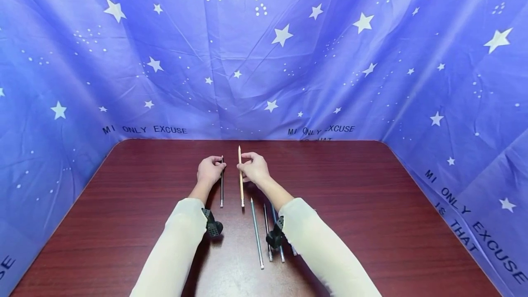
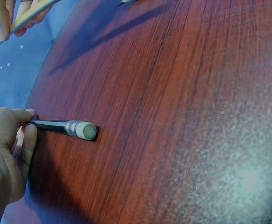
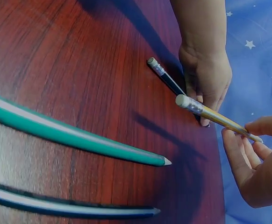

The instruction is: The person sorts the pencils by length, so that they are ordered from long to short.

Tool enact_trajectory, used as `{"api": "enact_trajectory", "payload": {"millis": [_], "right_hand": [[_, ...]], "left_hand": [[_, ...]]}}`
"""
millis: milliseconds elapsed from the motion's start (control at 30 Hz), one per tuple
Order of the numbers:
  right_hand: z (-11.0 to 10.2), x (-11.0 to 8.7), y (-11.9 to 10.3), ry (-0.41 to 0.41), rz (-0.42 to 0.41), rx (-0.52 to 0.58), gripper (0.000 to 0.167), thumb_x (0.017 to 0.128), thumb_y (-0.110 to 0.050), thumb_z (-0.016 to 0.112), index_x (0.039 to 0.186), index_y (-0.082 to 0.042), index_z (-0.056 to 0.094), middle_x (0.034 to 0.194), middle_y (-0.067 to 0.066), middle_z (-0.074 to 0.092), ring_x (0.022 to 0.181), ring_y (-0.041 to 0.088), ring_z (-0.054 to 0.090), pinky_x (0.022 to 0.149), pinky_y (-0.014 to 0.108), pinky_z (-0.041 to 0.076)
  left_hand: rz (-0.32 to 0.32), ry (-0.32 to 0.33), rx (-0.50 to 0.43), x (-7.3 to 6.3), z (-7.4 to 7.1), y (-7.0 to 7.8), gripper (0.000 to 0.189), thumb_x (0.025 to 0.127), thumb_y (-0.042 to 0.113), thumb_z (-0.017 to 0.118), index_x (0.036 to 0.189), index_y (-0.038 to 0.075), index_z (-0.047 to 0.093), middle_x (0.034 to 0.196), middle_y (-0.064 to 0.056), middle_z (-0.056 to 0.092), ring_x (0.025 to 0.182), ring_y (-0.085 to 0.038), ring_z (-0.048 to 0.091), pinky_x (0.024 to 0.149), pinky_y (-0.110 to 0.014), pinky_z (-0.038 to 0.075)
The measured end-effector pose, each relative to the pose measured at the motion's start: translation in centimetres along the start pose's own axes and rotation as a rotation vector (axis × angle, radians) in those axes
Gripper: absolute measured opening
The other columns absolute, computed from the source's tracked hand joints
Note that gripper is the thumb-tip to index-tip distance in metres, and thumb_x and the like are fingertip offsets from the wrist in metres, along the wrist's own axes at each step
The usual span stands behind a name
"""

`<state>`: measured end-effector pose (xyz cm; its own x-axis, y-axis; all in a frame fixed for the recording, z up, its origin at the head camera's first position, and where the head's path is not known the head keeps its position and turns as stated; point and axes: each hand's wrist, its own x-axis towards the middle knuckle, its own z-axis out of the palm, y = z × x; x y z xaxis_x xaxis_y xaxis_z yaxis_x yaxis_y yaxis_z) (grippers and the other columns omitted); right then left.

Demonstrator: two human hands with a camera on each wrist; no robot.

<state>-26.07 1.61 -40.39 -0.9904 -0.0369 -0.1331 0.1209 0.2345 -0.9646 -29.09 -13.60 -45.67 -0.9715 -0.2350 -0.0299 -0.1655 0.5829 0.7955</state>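
Note:
My left hand pinches a black pencil between thumb and fingers near the table's far side. Its white eraser end points toward me and lies close to the wood in the left wrist view. Just to the right, my right hand holds a yellow pencil by thumb and fingertips, tip pointing away from me. The right wrist view has this yellow pencil raised over the table, its shadow falling apart from it. The two pencils run roughly side by side with a gap between.
Nearer me, below the right forearm, lie a green pencil, a dark pencil and a blue pencil, partly hidden by the wrist camera and sleeve. The reddish-brown table meets a blue star-printed cloth behind.

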Motion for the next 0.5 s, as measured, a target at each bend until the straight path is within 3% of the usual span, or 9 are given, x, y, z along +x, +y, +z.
{"api": "enact_trajectory", "payload": {"millis": [500], "right_hand": [[1.4, 1.2, 1.4, 0.055, 0.001, -0.026, 0.036, 0.082, -0.003, 0.065, 0.117, -0.003, 0.06, 0.071, 0.003, 0.06, 0.047, 0.007, 0.054, 0.055, 0.035, 0.059]], "left_hand": [[0.004, -0.001, -0.01, 0.0, 0.2, -0.1, 0.031, 0.086, 0.023, 0.064, 0.114, 0.011, 0.065, 0.091, -0.003, 0.067, 0.072, -0.014, 0.06, 0.067, -0.027, 0.042]]}}
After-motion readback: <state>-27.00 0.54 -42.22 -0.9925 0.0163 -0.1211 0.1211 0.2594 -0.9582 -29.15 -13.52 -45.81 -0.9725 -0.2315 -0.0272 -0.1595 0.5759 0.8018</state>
